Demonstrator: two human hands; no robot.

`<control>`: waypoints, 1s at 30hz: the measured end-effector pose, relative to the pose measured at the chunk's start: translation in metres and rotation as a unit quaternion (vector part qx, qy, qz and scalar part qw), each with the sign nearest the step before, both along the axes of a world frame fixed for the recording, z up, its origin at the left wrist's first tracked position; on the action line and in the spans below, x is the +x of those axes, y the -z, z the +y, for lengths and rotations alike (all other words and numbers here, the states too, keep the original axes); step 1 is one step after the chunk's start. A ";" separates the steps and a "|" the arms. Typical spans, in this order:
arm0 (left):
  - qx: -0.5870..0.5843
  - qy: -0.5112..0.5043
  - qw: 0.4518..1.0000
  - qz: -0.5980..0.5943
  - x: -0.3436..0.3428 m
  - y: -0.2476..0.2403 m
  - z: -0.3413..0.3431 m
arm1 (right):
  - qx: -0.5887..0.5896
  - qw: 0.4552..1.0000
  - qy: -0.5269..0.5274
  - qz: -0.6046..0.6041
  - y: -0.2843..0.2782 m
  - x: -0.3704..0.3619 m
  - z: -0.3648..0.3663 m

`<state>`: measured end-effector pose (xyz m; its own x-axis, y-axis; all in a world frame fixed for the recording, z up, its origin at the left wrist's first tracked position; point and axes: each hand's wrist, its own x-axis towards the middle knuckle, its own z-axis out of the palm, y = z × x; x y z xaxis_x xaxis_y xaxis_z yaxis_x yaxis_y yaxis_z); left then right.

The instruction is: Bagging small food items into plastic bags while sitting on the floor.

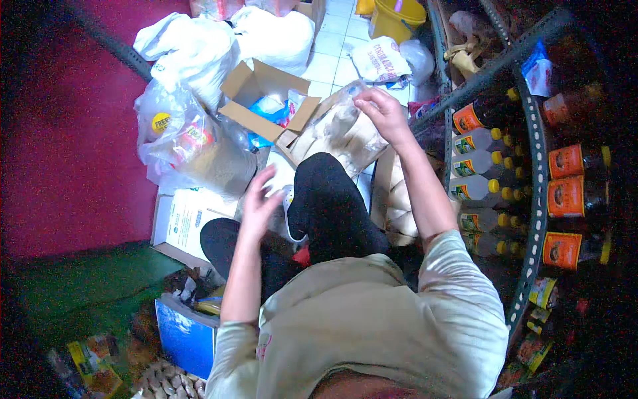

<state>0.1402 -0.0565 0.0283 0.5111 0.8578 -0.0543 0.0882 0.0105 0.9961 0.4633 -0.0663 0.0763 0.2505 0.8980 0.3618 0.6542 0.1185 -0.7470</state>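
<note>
My right hand is closed, its fingertips pinching the top of a clear plastic bag that hangs to their left. What is inside the bag is hard to make out. Below it lies a carton of pale beige packets. My left hand is in the air above my left knee, fingers spread and holding nothing. Nearest to it is a large clear plastic sack of beige goods. An open cardboard box with blue and red packages inside stands ahead, between the sack and the beige packets.
White sacks are heaped at the far left. A yellow bucket stands at the back. On the right, a metal shelf post fronts rows of bottles. A blue box sits at my lower left, near a flattened white carton.
</note>
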 end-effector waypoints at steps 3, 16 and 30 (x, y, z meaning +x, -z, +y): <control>0.103 0.083 0.990 -0.041 0.065 -0.055 -0.005 | 0.090 0.993 -0.060 0.037 -0.060 -0.036 -0.027; 0.098 0.004 0.991 -0.086 0.097 -0.039 -0.050 | 0.070 0.977 -0.069 0.187 -0.076 -0.062 -0.096; 0.247 -0.077 0.966 0.005 0.110 -0.043 -0.052 | 0.084 0.987 -0.106 -0.087 -0.119 -0.072 -0.095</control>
<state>0.2499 -0.1088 0.0713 0.3763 0.8463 0.3772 0.1329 -0.4522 0.8820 0.3914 -0.1614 0.1954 -0.0162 0.8472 0.5310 0.7176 0.3797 -0.5838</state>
